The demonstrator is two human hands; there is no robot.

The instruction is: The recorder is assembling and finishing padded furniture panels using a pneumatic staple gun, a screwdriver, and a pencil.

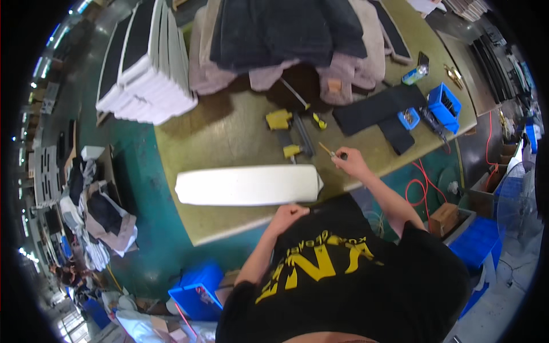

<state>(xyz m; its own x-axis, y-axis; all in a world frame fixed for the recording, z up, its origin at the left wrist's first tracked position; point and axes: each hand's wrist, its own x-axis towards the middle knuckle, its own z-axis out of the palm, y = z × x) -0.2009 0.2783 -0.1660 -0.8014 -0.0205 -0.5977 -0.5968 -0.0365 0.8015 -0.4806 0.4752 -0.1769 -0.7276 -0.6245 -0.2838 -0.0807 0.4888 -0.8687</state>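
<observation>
From the head camera, a long white padded panel [249, 184] lies across the near edge of the workbench [229, 128]. The left hand [287, 215] rests curled at its lower edge; the right hand [351, 162] pinches a small screwdriver-like tool [333, 152]. The panel looks light but bulky (probably foam-stiff), best gripped along both long edges.

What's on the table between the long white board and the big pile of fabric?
In the head view, yellow-handled tools lie on the bare table between the long white board and the fabric pile, including a yellow staple-gun-like tool.
</observation>
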